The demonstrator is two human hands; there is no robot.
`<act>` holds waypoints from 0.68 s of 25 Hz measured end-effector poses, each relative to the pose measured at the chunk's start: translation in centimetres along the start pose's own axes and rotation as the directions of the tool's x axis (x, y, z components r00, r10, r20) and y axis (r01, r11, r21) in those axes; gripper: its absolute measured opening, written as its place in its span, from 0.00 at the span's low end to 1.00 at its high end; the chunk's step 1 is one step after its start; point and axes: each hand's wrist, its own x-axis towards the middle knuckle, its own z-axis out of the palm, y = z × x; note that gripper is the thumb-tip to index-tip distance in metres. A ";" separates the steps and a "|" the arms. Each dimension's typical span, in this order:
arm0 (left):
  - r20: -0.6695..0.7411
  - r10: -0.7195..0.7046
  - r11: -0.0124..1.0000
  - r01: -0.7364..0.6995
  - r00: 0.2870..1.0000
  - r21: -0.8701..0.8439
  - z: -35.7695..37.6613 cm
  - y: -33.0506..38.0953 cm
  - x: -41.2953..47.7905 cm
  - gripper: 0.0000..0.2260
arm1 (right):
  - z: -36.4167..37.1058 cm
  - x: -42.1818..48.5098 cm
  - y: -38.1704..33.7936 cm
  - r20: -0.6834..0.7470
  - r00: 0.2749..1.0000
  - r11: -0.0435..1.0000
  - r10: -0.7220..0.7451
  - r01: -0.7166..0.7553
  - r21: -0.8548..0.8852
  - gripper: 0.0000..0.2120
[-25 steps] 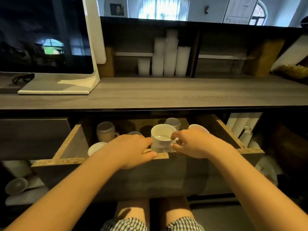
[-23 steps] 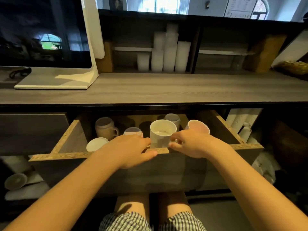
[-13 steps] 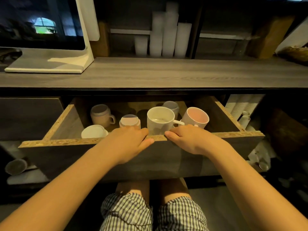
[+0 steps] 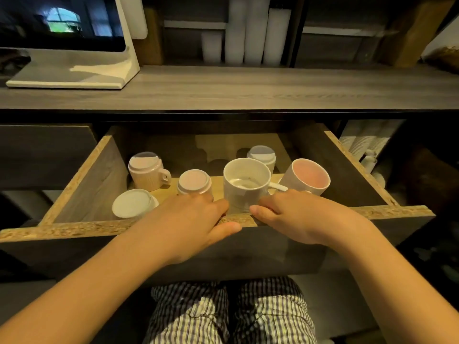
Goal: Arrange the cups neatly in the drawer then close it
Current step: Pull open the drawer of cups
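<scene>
Grey wood bench (image 4: 248, 88) as landmark. Monitor (image 4: 62, 21) on white stand (image 4: 99, 73) at its left end. White paper-cup stacks (image 4: 250, 33) on the shelf behind it. More cup stacks (image 4: 367, 142) below its right end. Checked shorts (image 4: 231, 311) at bottom.

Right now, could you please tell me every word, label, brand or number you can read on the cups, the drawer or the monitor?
None can be read.
Cups in the drawer: plain, including the white mug and the pink-lined mug; no print shows.
Monitor: dark screen showing only a window reflection; its white stand is unmarked.
White paper cup stacks on the shelf: no visible lettering.
</scene>
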 end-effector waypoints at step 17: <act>0.140 -0.083 0.992 0.095 0.987 -0.085 -3.2 -3.4 0.2 0.18 | -3.8 6.0 -3.6 -0.030 0.993 0.981 -0.117 0.111 -0.158 0.19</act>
